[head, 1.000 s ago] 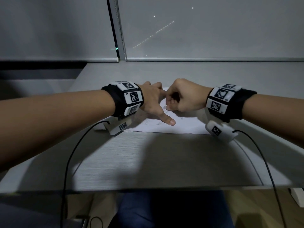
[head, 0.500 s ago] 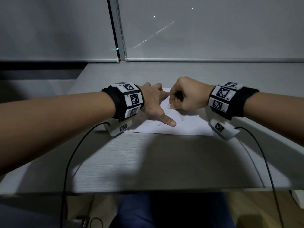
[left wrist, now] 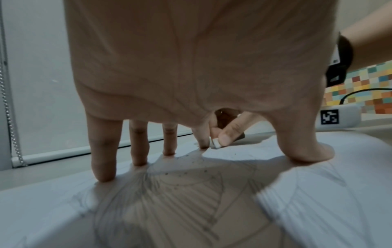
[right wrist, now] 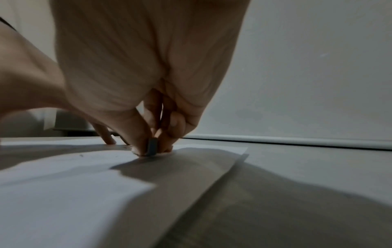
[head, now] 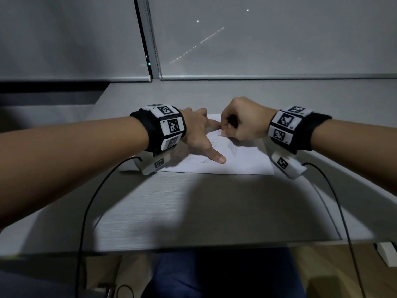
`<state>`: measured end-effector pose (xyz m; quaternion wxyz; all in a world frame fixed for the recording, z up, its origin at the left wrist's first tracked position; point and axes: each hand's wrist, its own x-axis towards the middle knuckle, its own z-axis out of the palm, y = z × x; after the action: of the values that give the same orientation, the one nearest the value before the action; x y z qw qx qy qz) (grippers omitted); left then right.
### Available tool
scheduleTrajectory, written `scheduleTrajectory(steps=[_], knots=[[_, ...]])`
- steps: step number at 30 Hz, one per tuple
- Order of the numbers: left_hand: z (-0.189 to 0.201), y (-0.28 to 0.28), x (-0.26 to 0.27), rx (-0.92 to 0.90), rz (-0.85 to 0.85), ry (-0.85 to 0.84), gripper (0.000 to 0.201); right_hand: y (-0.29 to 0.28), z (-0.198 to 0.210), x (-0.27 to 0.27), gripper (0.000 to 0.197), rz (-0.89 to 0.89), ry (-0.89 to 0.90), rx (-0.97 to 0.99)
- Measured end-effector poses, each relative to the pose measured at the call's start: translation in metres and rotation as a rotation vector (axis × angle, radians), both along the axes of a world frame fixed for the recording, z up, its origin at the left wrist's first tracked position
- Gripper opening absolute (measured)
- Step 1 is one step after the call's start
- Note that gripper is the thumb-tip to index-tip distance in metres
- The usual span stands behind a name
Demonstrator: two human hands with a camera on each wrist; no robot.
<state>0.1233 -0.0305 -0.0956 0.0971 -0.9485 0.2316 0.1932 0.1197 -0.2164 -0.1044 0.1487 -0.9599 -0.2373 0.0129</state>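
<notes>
Eraser (left wrist: 216, 143) — small pale block — is pinched between thumb and forefinger of the right hand (head: 242, 122). Its lower edge touches the paper sheet (head: 247, 163) near the sheet's far edge, just beside the left forefinger tip. The other R fingers curl into the palm. The left hand (head: 198, 131) lies spread on the sheet, fingers straight and splayed, w/ fingertips (left wrist: 104, 174) and thumb pressing down. It holds nothing and acts as a clamp. The sheet lies flat on the grey desk (head: 193, 211) and carries a faint pencil drawing (left wrist: 180, 198) under and between the L fingers. Dark specks, prob. rubbings, are scattered near the fingertips.

Step in hand, as judged: rubbing out part of the drawing near the sheet's far edge, L hand pinning the paper vs. the drag. The next move prob. calls for short strokes w/ light pressure, directed away from the pinning fingers so the sheet doesn't buckle — then a sweep to clear the crumbs. Which lines are meant to go can't be told.

Count:
- eraser ×1
- sheet ×1
- hands ×2
- marker wristbands (head: 169, 125) ×2, one per wrist
- black cables (head: 85, 214) ×2, one trailing from each wrist unit toward the desk's near edge
</notes>
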Motion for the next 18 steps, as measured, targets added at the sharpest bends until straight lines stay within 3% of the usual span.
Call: scheduleTrajectory(steps=[3,8,15,18], knots=[[0.000,0.000,0.000,0.005,0.005,-0.006,0.118,0.000,-0.002,0.003,0.013,-0.031,-0.023,-0.013],[0.000,0.000,0.000,0.000,0.000,-0.001,0.109,0.004,-0.002,-0.016,0.009,0.085,0.062,0.017],[0.003,-0.003,-0.001,0.016,0.013,-0.013,0.127,-0.009,-0.003,0.014,0.010,-0.062,-0.062,-0.043],[0.004,-0.005,0.000,0.018,0.019,0.000,0.128,-0.009,-0.007,0.005,0.011,-0.036,-0.065,-0.035]])
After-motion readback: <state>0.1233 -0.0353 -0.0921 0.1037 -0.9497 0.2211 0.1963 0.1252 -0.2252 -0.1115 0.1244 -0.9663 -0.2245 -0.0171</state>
